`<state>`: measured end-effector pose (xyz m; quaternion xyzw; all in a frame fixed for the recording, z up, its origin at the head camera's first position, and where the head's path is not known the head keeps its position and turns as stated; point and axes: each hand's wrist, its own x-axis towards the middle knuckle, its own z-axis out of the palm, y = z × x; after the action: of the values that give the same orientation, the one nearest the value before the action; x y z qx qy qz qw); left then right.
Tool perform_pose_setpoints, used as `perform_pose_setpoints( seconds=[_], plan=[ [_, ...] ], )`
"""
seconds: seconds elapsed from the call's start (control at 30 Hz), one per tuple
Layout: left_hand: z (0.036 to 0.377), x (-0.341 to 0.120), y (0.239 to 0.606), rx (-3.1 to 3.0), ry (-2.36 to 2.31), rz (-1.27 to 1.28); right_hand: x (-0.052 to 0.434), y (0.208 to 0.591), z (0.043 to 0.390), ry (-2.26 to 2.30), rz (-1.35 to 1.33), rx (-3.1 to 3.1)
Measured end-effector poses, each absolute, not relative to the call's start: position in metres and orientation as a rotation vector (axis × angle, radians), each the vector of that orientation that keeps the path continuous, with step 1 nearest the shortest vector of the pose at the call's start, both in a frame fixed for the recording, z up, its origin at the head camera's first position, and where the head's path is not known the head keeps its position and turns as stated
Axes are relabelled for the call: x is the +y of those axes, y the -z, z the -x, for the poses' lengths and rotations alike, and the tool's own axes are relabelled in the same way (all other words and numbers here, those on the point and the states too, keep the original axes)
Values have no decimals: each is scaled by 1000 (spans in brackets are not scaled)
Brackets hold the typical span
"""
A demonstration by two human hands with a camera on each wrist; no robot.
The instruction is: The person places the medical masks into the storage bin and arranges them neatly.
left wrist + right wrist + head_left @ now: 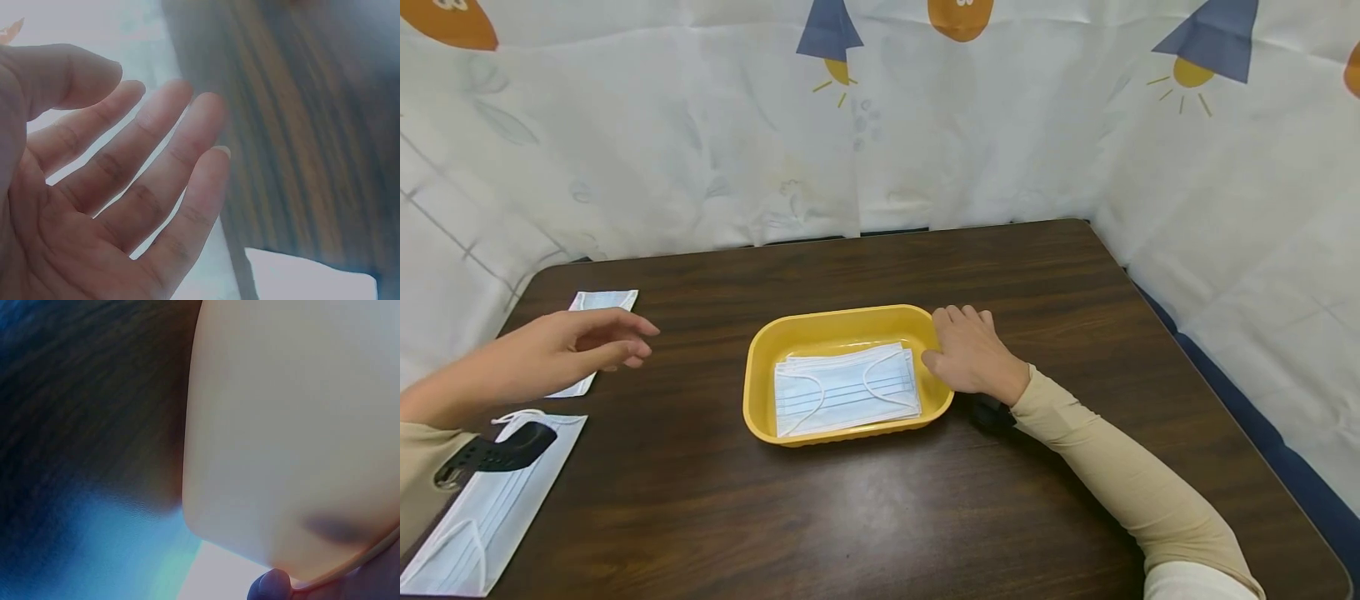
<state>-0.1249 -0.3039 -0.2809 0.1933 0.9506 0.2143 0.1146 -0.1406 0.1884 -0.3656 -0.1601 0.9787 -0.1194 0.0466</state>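
Observation:
In the head view a yellow plastic tray [808, 327] sits mid-table with a small stack of light blue face masks [848, 392] inside, ear loops on top. My right hand [972, 350] grips the tray's right rim; the right wrist view catches the tray's outer wall [281, 425] close up and a fingertip [274, 586] at the rim. On the left, my left hand [583, 346] hovers with loosely bent, parted fingers and an empty palm, as the left wrist view confirms. Beneath it lies one face mask [604, 301], partly covered by the hand.
Nearer the front left, another face mask [497, 508] lies under the left wrist's black strap [497, 454]. The dark wood table [880, 517] has rounded corners. A white patterned curtain [700, 150] hangs along its back and sides.

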Motion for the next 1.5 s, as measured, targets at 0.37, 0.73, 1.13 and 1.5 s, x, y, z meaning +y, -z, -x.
perform_pose_setpoints(
  seconds=[0.37,0.73,1.13,1.5],
  plan=[
    [107,-337,304,2830,-710,-491,188,364,139,356,493,2982],
    [96,-390,324,2831,-817,-405,190,363,138,357,493,2988],
    [89,-418,348,2904,-661,-252,192,362,136,348,489,2988],
    [79,-433,366,2930,-704,-84,193,362,136,354,486,2989]
  ],
)
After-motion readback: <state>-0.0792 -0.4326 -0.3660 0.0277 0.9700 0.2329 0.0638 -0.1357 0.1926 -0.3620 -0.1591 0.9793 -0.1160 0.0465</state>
